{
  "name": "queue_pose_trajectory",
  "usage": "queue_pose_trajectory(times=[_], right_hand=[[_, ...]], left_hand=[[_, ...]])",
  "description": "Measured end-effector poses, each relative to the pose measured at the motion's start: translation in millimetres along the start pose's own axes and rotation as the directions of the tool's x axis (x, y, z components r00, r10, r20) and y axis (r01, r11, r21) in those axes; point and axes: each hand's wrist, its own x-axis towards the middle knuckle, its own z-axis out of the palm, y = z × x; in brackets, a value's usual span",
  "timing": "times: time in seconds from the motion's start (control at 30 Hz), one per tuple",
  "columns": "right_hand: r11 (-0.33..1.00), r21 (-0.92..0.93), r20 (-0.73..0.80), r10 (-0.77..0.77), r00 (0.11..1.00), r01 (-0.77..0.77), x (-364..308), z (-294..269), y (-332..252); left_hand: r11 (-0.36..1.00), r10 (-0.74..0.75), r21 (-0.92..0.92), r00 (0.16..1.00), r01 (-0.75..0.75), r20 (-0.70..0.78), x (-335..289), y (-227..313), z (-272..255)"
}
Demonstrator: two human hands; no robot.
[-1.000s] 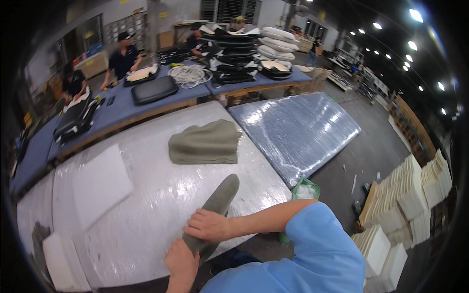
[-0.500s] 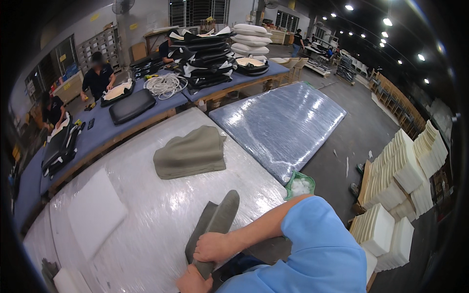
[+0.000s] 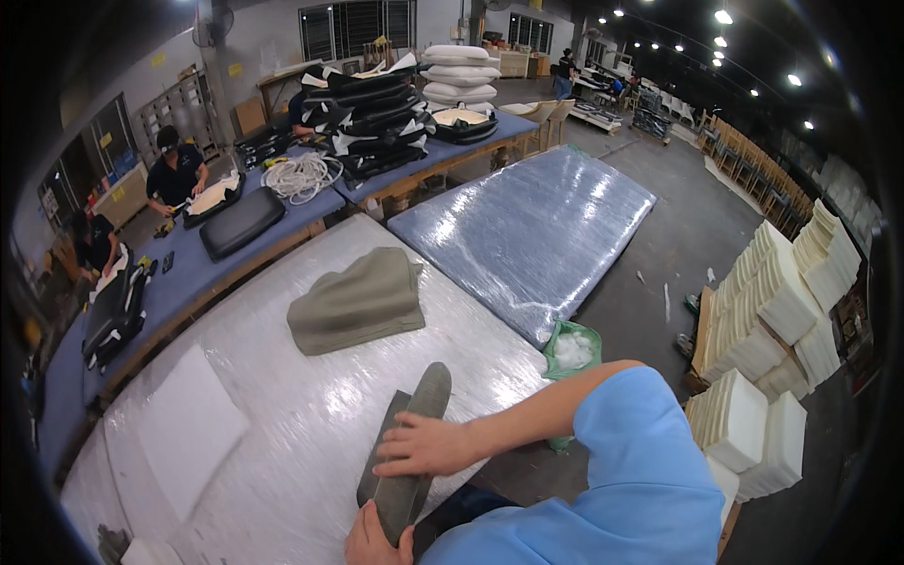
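A long olive fabric-covered padded piece (image 3: pixel 433 386) with a rounded far end lies at the near edge of the plastic-wrapped table (image 3: pixel 282 424). A flat strip of the same dark olive colour shows along its left side. My right hand (image 3: pixel 428 444) rests across the middle of the piece, fingers outstretched. Around the near end, my left hand (image 3: pixel 372 539) is closed, thumb on one side and fingers on the other. Farther up the table lies a loose folded olive fabric cover (image 3: pixel 358 301). To the left is a thin white sheet (image 3: pixel 193 428).
A blue plastic-wrapped panel (image 3: pixel 527 235) adjoins the table's far right. A green bag of white stuffing (image 3: pixel 573 350) sits by its corner. Stacked white foam pads (image 3: pixel 763 301) stand at right. Co-workers (image 3: pixel 177 174) handle cushions at a blue bench (image 3: pixel 212 273) with black covers (image 3: pixel 367 122).
My right hand has loosened from a closed grip and moved slightly up the padded piece, its fingers now spread. My left hand stays at the near end. The view has shifted slightly.
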Motion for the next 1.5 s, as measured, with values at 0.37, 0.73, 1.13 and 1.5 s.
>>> queue_pose_trajectory(times=[0.37, 0.73, 1.13, 1.5], right_hand=[[0.993, 0.060, 0.220, 0.091, 0.971, -0.106, 17, 25, 9], [0.987, 0.115, 0.668, 0.007, 0.744, -0.112, 46, 16, 16], [0.991, 0.129, 0.718, -0.062, 0.693, -0.044, -6, 14, -7], [0.946, 0.307, 0.835, -0.216, 0.507, -0.101, -13, 24, 10]], left_hand=[[0.989, -0.149, 0.042, 0.967, 0.144, 0.206, 15, -5, 9], [0.941, -0.126, -0.243, 0.911, 0.236, 0.393, 18, -22, 12], [0.838, 0.020, -0.417, 0.744, 0.352, 0.668, 16, -39, 54], [0.813, -0.249, -0.317, 0.784, 0.488, 0.569, 39, -51, 155]])
